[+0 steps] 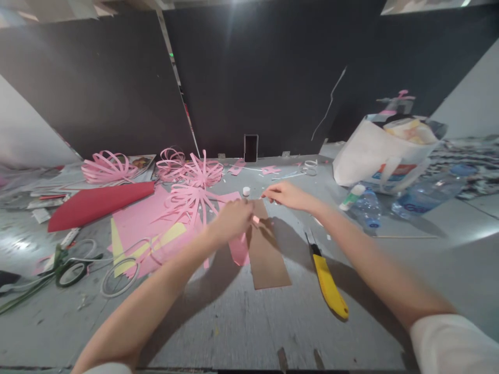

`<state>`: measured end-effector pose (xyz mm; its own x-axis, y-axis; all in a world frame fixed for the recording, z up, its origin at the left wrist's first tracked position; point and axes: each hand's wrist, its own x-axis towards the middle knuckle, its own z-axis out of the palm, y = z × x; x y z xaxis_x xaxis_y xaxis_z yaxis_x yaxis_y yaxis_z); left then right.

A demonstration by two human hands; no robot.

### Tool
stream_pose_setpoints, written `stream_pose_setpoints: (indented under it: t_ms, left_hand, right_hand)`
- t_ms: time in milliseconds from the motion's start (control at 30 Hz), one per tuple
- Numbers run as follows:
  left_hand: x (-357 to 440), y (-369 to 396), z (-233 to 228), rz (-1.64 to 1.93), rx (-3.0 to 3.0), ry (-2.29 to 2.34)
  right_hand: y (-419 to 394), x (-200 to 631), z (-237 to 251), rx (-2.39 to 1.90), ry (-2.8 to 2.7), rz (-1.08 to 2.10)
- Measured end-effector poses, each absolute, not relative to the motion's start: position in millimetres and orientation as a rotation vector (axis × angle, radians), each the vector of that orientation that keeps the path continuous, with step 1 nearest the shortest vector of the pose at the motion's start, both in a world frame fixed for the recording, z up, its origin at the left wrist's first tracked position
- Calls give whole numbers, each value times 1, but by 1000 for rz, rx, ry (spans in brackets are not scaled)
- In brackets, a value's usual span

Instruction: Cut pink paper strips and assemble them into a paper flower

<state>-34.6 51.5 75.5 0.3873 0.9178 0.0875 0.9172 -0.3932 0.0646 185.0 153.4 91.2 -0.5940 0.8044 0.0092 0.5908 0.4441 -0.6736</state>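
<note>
Grey desk (pixel 241 322), dark wall | left grip (pixel 233 220) pinched on pink strip (pixel 238 249), light, floppy, tears easily: hold near its top | right grip (pixel 283 195) fingers together just beside, contents unclear | cardboard (pixel 267 257) beneath.

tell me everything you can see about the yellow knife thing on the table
The yellow utility knife lies flat on the grey table, just right of the brown card strip and apart from it. Its yellow handle, plastic by the look, points toward the camera; a darker, narrow front end points away, toward the right hand. Whether the blade is out is unclear. Neither hand touches it.
</note>
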Motion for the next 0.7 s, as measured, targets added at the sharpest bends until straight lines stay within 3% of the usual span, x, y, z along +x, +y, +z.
stream_pose_setpoints:
  t_ms: [233, 433, 700]
  left_hand:
    - [-7, -20, -13, 359, 2554, 1972]
    - [-11, -18, -18, 369, 2478, 2037]
    - [5, -35, -16, 481, 2571, 1835]
  right_hand:
    - [176, 191, 54, -1221, -2514, 1179]
    - [190, 195, 26, -1271, -2602, 1017]
    - [198, 210, 35, -1271, -2739, 1085]
